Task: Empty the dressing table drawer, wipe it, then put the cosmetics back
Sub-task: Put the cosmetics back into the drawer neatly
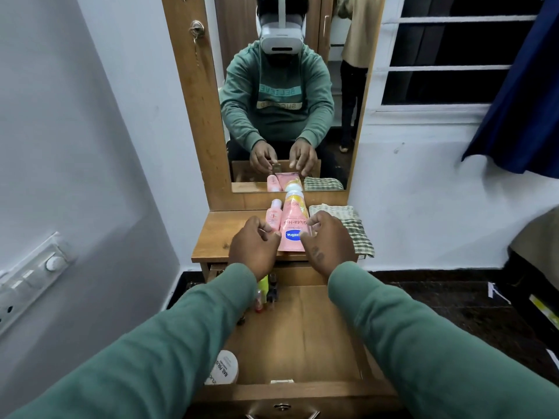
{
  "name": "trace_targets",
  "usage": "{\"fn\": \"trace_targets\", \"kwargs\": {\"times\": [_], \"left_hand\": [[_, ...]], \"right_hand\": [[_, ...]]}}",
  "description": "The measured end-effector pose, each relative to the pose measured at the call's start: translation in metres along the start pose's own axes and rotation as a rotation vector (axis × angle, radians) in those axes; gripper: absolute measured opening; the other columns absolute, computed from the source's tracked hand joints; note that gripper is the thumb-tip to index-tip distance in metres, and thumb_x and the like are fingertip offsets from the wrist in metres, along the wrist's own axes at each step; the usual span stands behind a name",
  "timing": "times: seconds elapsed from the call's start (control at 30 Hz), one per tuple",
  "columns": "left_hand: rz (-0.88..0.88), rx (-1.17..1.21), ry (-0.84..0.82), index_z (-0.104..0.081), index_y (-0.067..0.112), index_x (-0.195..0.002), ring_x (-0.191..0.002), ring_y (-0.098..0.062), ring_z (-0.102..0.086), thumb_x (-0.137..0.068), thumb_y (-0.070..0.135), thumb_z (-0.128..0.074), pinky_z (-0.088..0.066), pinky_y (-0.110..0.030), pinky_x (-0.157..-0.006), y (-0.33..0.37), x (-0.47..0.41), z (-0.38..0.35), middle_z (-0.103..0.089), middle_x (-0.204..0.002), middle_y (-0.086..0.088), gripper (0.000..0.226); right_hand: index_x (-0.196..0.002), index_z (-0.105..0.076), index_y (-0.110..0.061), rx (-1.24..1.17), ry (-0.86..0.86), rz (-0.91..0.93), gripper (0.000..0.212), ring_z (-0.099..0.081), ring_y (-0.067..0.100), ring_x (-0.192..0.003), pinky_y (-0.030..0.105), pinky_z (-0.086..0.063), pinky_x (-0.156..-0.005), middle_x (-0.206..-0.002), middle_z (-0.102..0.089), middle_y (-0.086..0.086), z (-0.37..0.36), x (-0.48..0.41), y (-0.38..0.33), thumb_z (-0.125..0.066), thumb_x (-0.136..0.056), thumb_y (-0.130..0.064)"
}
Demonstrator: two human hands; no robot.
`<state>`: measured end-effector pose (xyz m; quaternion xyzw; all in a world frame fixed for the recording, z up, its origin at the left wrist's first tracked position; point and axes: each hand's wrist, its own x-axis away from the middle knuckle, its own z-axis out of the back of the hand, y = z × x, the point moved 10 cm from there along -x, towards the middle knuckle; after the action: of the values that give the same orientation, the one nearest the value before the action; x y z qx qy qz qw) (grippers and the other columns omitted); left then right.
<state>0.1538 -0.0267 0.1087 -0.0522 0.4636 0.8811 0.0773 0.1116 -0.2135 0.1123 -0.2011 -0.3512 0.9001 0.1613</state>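
On the dressing table top (217,240), the pink tube (292,225) lies mid-way, cap toward the mirror edge, a small pink bottle (273,217) touching its left side and the checked cloth (351,228) at the right edge; the right hand (329,243) curls its fingers on the tube's near right corner; the left hand (252,249) is curled at the near left corner, though whether it truly grips I cannot tell. The open drawer (302,328) holds small bottles (266,293) and a white jar (225,367) along its left wall; emptying looks part done, so lay the tube flat, clear of the cloth, then let go.
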Motion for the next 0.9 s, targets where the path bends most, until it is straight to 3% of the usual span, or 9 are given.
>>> {"fn": "trace_targets", "kwargs": {"times": [0.17,0.43,0.6,0.7,0.9], "left_hand": [[0.123,-0.030,-0.008,-0.060,0.021,-0.096,-0.089,-0.023,-0.065,-0.089,0.030,-0.071,-0.056,-0.036,-0.081,-0.001,-0.008,-0.027,-0.067,-0.094,0.003,0.017],[0.136,0.078,0.025,-0.060,0.021,-0.097,-0.080,-0.006,-0.061,-0.089,0.016,-0.077,-0.047,-0.022,-0.062,0.004,-0.001,-0.025,-0.068,-0.092,0.006,0.020],[0.097,0.162,-0.037,-0.061,0.027,-0.101,-0.085,-0.014,-0.069,-0.087,0.013,-0.079,-0.062,-0.038,-0.078,0.008,0.028,-0.017,-0.070,-0.087,0.002,0.027],[0.077,0.209,-0.139,-0.063,0.033,-0.106,-0.078,-0.021,-0.072,-0.081,0.010,-0.083,-0.062,-0.047,-0.075,0.002,0.056,-0.019,-0.072,-0.081,-0.002,0.039],[0.034,0.157,-0.287,-0.061,0.033,-0.124,-0.072,-0.018,-0.071,-0.074,0.011,-0.088,-0.061,-0.048,-0.076,-0.015,0.114,-0.032,-0.071,-0.074,0.001,0.060]], "right_hand": [[-0.107,-0.059,-0.016,0.008,-0.068,-0.086,0.023,-0.064,0.028,-0.096,0.030,-0.040,-0.070,-0.104,-0.069,0.007,-0.010,-0.012,0.014,-0.070,-0.088,-0.022],[-0.105,-0.061,-0.021,-0.087,-0.044,-0.099,0.022,-0.066,0.019,-0.094,0.025,-0.042,-0.056,-0.109,-0.071,0.002,0.001,-0.003,0.018,-0.076,-0.089,-0.020],[-0.102,-0.063,-0.021,-0.169,-0.012,-0.038,0.022,-0.064,0.015,-0.087,0.034,-0.055,-0.071,-0.097,-0.068,-0.004,0.024,0.031,0.015,-0.079,-0.086,-0.022],[-0.101,-0.066,-0.020,-0.250,-0.016,-0.029,0.021,-0.065,0.010,-0.080,0.035,-0.058,-0.075,-0.088,-0.066,-0.006,0.039,0.067,0.019,-0.079,-0.086,-0.015],[-0.101,-0.067,-0.030,-0.175,-0.117,-0.046,0.024,-0.068,0.002,-0.082,0.023,-0.060,-0.068,-0.093,-0.069,-0.012,0.046,0.134,0.038,-0.081,-0.086,-0.019]]}}
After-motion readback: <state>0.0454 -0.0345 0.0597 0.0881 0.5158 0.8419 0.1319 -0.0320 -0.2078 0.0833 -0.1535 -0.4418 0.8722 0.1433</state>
